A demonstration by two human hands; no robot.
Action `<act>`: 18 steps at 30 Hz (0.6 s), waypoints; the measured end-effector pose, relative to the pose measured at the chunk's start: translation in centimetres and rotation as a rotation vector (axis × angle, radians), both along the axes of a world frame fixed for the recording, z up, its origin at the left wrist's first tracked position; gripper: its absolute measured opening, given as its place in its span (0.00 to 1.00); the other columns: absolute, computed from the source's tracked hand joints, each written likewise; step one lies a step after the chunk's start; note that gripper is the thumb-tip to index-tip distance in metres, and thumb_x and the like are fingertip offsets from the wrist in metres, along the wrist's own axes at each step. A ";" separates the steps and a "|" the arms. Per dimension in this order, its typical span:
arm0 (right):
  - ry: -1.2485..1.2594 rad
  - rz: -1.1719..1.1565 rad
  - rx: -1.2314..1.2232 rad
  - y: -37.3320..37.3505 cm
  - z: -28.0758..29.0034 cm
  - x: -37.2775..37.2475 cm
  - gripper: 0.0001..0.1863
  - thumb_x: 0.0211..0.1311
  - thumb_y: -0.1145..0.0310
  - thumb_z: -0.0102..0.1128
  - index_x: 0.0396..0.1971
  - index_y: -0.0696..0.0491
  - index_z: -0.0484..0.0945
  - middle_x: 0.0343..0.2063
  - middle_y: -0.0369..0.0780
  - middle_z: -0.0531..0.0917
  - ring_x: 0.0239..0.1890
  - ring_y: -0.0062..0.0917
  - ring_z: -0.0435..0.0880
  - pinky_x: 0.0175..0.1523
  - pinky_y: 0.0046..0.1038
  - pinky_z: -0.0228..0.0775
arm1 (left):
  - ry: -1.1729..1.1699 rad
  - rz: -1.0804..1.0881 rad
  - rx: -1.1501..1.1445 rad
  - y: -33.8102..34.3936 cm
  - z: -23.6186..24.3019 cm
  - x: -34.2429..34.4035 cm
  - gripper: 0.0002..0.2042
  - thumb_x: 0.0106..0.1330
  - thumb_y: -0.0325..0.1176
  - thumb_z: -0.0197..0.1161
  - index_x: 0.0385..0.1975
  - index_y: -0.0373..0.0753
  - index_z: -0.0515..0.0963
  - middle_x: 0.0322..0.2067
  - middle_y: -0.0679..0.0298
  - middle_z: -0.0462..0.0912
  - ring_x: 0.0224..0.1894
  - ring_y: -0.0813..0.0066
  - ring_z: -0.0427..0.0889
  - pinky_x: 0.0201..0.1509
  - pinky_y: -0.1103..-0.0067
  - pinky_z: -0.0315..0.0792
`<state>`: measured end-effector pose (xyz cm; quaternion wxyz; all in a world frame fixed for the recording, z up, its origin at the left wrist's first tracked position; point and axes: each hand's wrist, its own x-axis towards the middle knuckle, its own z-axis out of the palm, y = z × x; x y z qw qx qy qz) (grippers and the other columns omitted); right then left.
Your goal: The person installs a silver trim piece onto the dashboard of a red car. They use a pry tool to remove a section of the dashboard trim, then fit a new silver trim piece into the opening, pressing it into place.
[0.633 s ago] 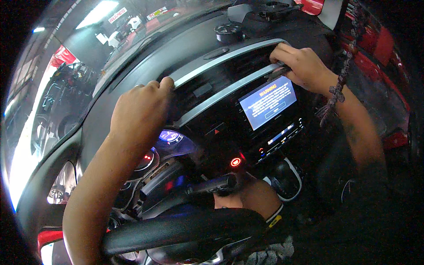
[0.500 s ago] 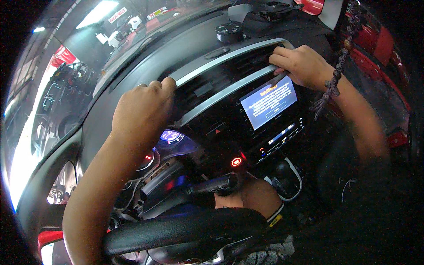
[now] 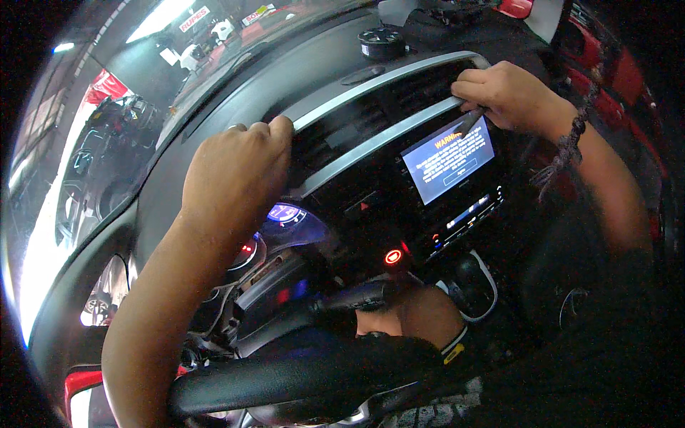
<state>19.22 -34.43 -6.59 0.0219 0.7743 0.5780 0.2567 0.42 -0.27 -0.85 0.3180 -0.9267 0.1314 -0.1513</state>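
Observation:
My left hand [image 3: 239,167] is closed on the left end of a silver-trimmed air vent panel [image 3: 382,134] in the dashboard, fingers curled over its edge. My right hand [image 3: 505,96] is closed on that panel's right end, thumb and fingers at the silver strip. A narrow dark piece shows under its fingers, but I cannot make out what it is. Just below my right hand is a lit touchscreen [image 3: 449,171], with climate controls [image 3: 467,220] beneath. My left fingertips are mostly hidden from view.
The steering wheel [image 3: 285,378] crosses the lower middle, with lit gauges [image 3: 285,212] beyond. A glowing red button [image 3: 393,257] sits near the gear lever [image 3: 467,282]. A round black object [image 3: 378,44] rests on the dashboard top. The windscreen [image 3: 157,100] shows a workshop; red bodywork [image 3: 599,57] shows at right.
The view has shifted slightly, so dashboard and hands appear a little higher and further right. Both hands remain at the vent panel; the dark piece under my right fingers shows more clearly.

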 end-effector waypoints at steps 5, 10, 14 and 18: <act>-0.014 0.048 0.031 0.1 -0.6 1.2 0.10 0.55 0.77 0.66 0.36 0.55 0.76 0.32 0.43 0.80 0.34 0.44 0.85 0.37 0.43 0.77 | -0.128 -0.043 0.030 -2.6 1.9 -1.6 0.06 0.70 0.34 0.61 0.37 0.38 0.76 0.30 0.52 0.87 0.34 0.51 0.88 0.38 0.60 0.82; -0.056 0.164 0.110 2.9 -1.5 1.8 0.08 0.56 0.74 0.66 0.36 0.53 0.78 0.32 0.43 0.81 0.36 0.43 0.86 0.39 0.43 0.78 | 0.186 -0.123 -0.374 -5.1 1.7 -0.2 0.13 0.66 0.37 0.68 0.25 0.34 0.79 0.27 0.48 0.84 0.33 0.44 0.84 0.39 0.54 0.76; -0.138 -0.048 0.108 -0.2 -0.2 0.0 0.06 0.57 0.70 0.67 0.35 0.51 0.81 0.32 0.41 0.84 0.38 0.42 0.87 0.41 0.43 0.79 | 0.306 -0.347 -0.241 -7.5 -0.9 5.1 0.11 0.66 0.36 0.67 0.27 0.35 0.83 0.29 0.47 0.84 0.36 0.44 0.85 0.44 0.56 0.78; -0.138 -0.103 0.095 1.3 -0.6 -0.2 0.05 0.58 0.67 0.67 0.34 0.49 0.84 0.32 0.40 0.86 0.39 0.40 0.88 0.42 0.44 0.80 | 0.130 -0.272 -0.262 -7.9 -3.4 4.7 0.12 0.67 0.37 0.65 0.26 0.35 0.83 0.30 0.49 0.85 0.36 0.45 0.86 0.44 0.57 0.79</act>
